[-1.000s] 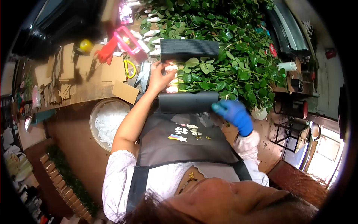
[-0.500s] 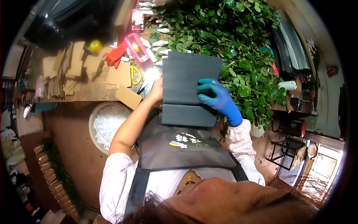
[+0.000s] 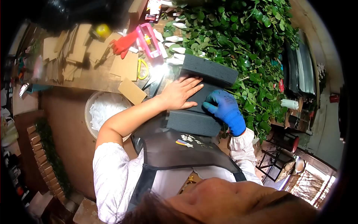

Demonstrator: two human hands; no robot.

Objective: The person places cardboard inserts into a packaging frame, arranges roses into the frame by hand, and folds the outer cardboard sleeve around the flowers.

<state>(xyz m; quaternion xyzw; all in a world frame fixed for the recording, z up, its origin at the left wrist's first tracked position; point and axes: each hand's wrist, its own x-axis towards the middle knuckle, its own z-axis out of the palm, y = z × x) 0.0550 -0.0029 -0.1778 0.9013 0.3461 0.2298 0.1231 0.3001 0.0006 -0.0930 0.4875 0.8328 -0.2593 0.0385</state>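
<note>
A dark grey ribbed sheet (image 3: 199,124), creased into panels, lies across the table edge and my apron. Its far panel (image 3: 210,71) stands partly raised. My left hand (image 3: 182,93), bare, rests flat on the middle panel with its fingers stretched out. Beside it, my right hand (image 3: 223,108) wears a blue glove and has its fingers curled in against the same panel. Whether anything is pinched in those gloved fingers is hidden. Close to my left wrist, scissors with yellow handles (image 3: 143,68) lie on the table.
Leafy green stems (image 3: 238,41) with white-wrapped heads (image 3: 174,39) fill the far right. A pink tape dispenser (image 3: 148,40), a red glove (image 3: 125,44) and cardboard pieces (image 3: 78,43) lie at the left. Below the table edge stands a tub (image 3: 88,112) of white pieces.
My left hand has come from the sheet's left edge to lie flat on its middle. The sheet's far part now folds up. My right hand's fingers have curled in. The view has shifted slightly.
</note>
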